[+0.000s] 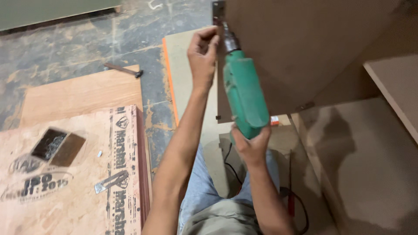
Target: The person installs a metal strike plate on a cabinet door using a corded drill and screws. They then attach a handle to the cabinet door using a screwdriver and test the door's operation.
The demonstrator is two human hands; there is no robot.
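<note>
My right hand (250,146) grips the rear of a green electric drill (244,93), which points up toward the top left corner of a brown cabinet door panel (305,48). The drill's chuck (230,41) meets a metal hinge (217,13) at the panel's edge. My left hand (202,54) is raised beside the chuck, its fingers pinched at the hinge and the drill tip. What the fingers pinch is too small to tell.
A stack of plywood sheets (74,174) lies at left, bearing a small open box of screws (50,146) and a flat metal bracket (111,180). A hammer (124,69) lies on the floor behind. A cabinet shelf (396,87) is at right. A black cord (230,167) runs down.
</note>
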